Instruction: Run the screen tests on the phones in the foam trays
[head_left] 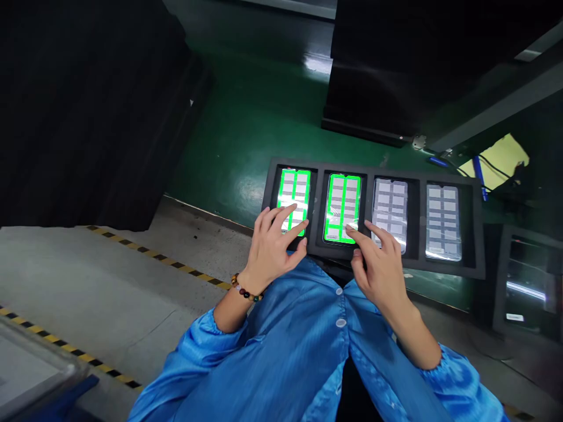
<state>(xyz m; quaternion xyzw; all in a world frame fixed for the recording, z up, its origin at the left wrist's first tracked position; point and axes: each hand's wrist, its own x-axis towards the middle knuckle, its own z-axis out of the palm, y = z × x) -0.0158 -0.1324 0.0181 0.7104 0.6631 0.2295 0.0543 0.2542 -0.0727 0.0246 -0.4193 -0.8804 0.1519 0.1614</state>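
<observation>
Dark grey and right of the frame's centre, a slotted tray lay before the spread, empty left hand and loosely curled, empty right hand, fingers over its two leftmost, green-lit smartphones, where one straying sideways could have mistakenly tapped the third smartphone.

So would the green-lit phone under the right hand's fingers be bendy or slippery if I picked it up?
The green-lit phone would probably feel stiff, since it looks like a flat, straight-edged slab. It may be slippery, because its screen looks smooth and catches glare. It probably wouldn't roll, being flat in its slot in the dark tray.
</observation>
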